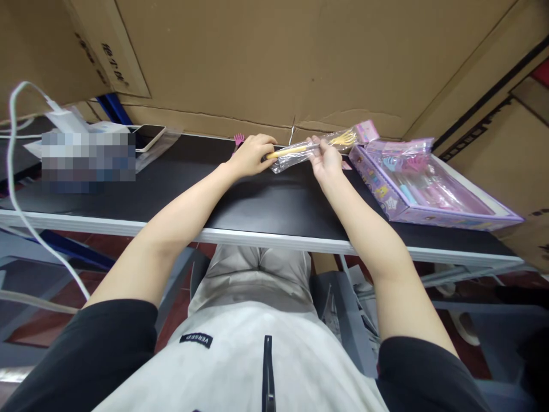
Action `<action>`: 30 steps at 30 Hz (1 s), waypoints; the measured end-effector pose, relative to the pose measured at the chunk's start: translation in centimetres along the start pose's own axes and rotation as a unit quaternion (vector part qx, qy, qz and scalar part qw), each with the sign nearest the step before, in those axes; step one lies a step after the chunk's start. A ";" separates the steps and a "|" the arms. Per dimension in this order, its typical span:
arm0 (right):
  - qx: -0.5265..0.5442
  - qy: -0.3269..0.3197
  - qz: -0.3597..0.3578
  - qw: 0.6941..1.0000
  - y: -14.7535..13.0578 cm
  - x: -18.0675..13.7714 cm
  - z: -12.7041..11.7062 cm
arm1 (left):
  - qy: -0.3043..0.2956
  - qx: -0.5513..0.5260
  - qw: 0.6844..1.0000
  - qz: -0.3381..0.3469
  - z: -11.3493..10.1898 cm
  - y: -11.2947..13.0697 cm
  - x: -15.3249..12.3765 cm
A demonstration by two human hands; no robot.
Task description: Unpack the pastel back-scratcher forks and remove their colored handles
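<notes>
Head view: yellow back scratcher (291, 151) in a clear bag (283, 165) held near the middle of the table's (278, 209) back edge, head end toward the right, pink card (366, 131) at that tip. Left hand (252, 154): fingers clamped on the handle's end. Right hand (326, 159): fingers clamped on the bagged handle, below the head. Pink back scratcher (239, 139) at the back edge, partly hidden behind the left hand. Purple box (454, 218) at the table's right end, bagged items inside; phone (152, 137) near the back left corner
</notes>
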State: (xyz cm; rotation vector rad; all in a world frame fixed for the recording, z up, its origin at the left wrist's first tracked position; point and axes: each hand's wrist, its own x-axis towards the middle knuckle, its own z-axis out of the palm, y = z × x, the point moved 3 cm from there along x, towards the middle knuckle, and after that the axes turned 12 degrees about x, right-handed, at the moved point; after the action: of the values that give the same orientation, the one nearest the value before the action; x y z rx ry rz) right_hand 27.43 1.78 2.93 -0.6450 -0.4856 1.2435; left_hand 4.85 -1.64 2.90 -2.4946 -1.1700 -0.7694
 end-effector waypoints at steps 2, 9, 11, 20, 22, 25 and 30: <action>0.009 0.007 0.015 1.000 0.1 -0.1 0.0 | 0.001 0.002 1.000 0.000 -0.1 -0.3 0.0; 0.012 0.017 0.033 0.999 -0.4 1.1 -0.6 | 0.015 0.020 1.000 -0.016 -0.5 -1.9 -0.1; 0.004 0.016 0.028 0.999 -0.7 1.4 -0.9 | 0.014 0.028 0.999 -0.026 -0.6 -2.8 -0.2; -0.037 0.041 0.007 0.998 -2.8 2.9 -2.6 | -0.005 0.052 0.994 -0.092 -2.5 -5.8 -1.1; -0.049 0.044 -0.020 0.998 -3.7 3.4 -3.0 | -0.021 0.068 0.990 -0.119 -3.5 -5.7 -1.3; -0.025 0.064 -0.070 0.995 -5.5 3.5 -3.6 | -0.057 0.110 0.976 -0.182 -5.4 -5.3 -1.7; 0.066 0.138 -0.117 0.981 -7.4 2.7 -4.6 | -0.144 0.193 0.926 -0.290 -8.1 -4.7 -2.3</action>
State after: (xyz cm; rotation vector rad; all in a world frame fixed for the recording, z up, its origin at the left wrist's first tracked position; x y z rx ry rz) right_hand 36.43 2.21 4.60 -0.6169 -0.2369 0.9373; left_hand -2.78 -3.78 8.35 -1.9818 -1.9898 -0.2439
